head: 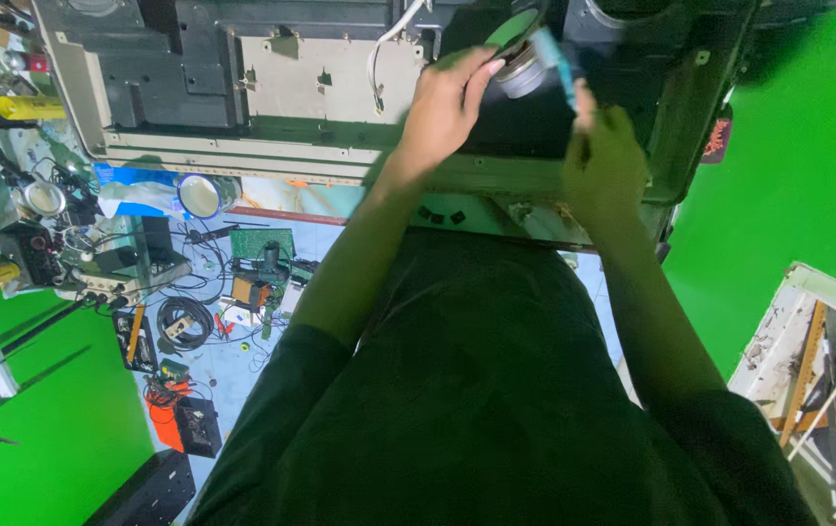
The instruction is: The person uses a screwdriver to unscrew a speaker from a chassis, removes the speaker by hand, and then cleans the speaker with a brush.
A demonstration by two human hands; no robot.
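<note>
Looking straight down past a dark shirt, both arms reach out to a big opened appliance chassis (242, 146) with grey metal plates and dark plastic inside. The left hand (442, 107) has its fingers (481, 70) curled on a small round speaker (520, 54) with a green rim and silvery magnet, held up near the far edge of the chassis, just above the dark cavity. The right hand (601, 161) is right beside it, fingers closed on a slim light-blue tool (559, 63) whose tip points in at the speaker; the tool is blurred, so I cannot tell what kind it is.

Risks, as I judge them: the speaker is pinched only at its edge, so a hard push from the tool could twist it loose and drop it into the cavity. A slip of the tip could jab the cone or the left fingertips. A white wire (379, 54) hangs loose just left of the speaker; a tug might strain it, though I cannot tell if it joins the speaker.

Down on the floor (242, 370), left of the person, lie a green circuit board (260, 244), coiled cables (184, 321) and a round tin (202, 195), well apart from the hands.
</note>
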